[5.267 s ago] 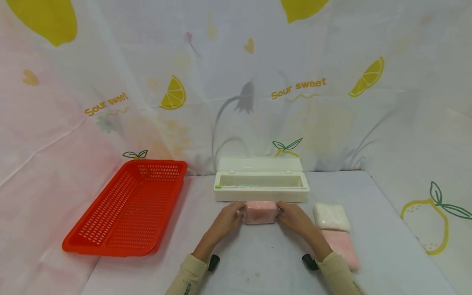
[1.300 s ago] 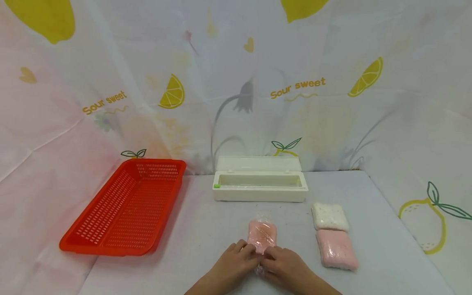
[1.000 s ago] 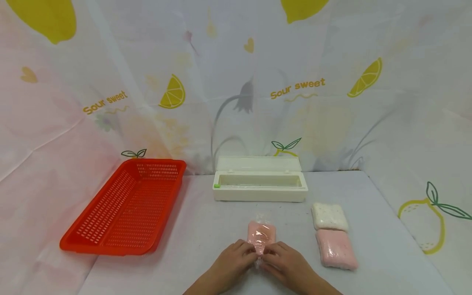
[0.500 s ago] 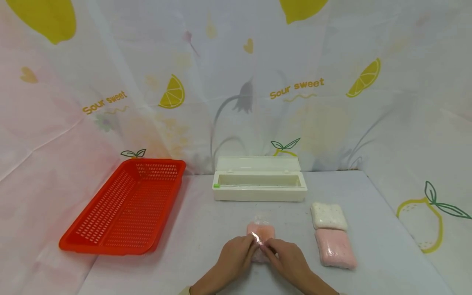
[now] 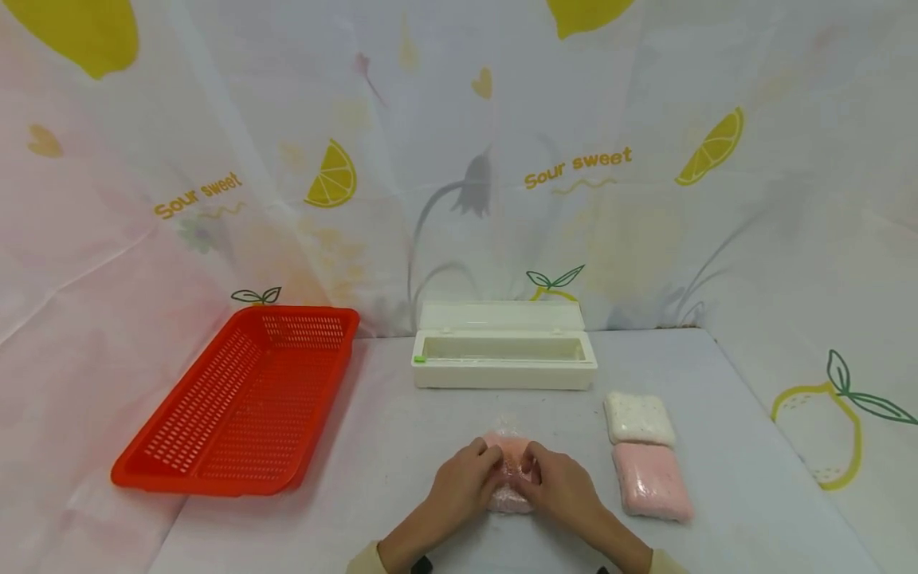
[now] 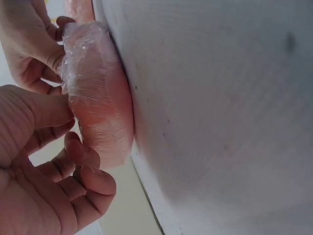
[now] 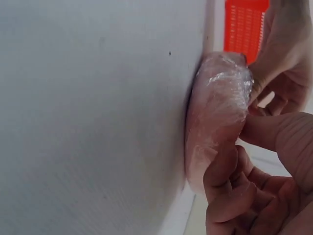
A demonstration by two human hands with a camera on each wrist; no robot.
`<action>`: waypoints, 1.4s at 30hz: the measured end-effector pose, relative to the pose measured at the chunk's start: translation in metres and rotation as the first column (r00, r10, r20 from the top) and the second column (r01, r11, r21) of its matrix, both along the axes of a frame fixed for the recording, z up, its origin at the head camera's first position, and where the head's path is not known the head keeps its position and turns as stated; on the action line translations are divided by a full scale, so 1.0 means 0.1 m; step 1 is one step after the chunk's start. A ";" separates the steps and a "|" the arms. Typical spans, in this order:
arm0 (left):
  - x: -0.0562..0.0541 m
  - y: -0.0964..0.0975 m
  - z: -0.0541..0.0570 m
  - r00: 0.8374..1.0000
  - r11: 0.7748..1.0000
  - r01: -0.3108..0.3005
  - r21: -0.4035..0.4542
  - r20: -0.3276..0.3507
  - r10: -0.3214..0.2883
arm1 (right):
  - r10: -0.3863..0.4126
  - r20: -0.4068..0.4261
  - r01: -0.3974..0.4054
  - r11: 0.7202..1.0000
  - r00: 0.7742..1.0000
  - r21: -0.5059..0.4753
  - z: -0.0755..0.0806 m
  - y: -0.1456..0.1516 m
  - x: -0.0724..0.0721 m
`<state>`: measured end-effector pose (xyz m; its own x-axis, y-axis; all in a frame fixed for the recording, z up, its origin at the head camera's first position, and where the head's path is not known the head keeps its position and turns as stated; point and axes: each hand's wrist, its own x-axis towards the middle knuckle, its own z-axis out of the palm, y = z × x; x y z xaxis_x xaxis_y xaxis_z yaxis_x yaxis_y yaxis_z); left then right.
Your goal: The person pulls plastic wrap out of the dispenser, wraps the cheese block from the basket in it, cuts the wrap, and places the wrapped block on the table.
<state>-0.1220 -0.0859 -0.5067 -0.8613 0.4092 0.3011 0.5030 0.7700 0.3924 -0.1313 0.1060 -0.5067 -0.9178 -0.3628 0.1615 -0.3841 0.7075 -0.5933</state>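
Observation:
A pink block [image 5: 512,453] wrapped in clear cling film lies flat on the table in front of me, one loose film end [image 5: 506,422] sticking out at its far side. My left hand [image 5: 462,482] is on its left, thumb and curled fingers at the film on the top face. Opposite it, my right hand [image 5: 562,482] holds the film from the right in the same way. Both wrist views show the wrinkled film [image 6: 93,68] drawn over the block's edge, with the thumbs pressed on top. The fingers hide part of the upper face.
Behind the block stands a white cling film dispenser [image 5: 504,378], lid raised, with a green slider [image 5: 420,359]. A red basket [image 5: 287,414] is at left. At right lie a white wrapped block [image 5: 640,418] and a pink wrapped block [image 5: 653,482], end to end.
The block, earlier held by its ends near the dispenser, has been turned and brought closer. Its near film end now lies folded over the top. Both hands have since shifted forward along it.

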 end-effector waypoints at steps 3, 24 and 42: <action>-0.02 0.02 -0.01 0.999 1.000 0.001 -0.022 0.035 0.000 | 0.006 0.071 -0.006 1.000 0.997 -0.001 -0.03 -0.01 -0.05; 0.12 0.25 0.27 0.988 0.972 0.011 -0.234 -0.148 -0.047 | 0.034 0.098 -0.026 0.996 0.995 -0.086 0.29 0.29 -0.21; 0.07 0.24 0.16 0.917 0.872 -0.054 -0.486 -0.370 -0.150 | -0.099 0.081 0.104 0.993 0.992 -0.063 0.44 0.48 -0.30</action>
<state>-0.1153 -0.0620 -0.4907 -0.6924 0.6262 0.3584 0.5750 0.7790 -0.2501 -0.1613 0.1537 -0.4623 -0.9600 -0.2578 0.1096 -0.2635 0.6981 -0.6657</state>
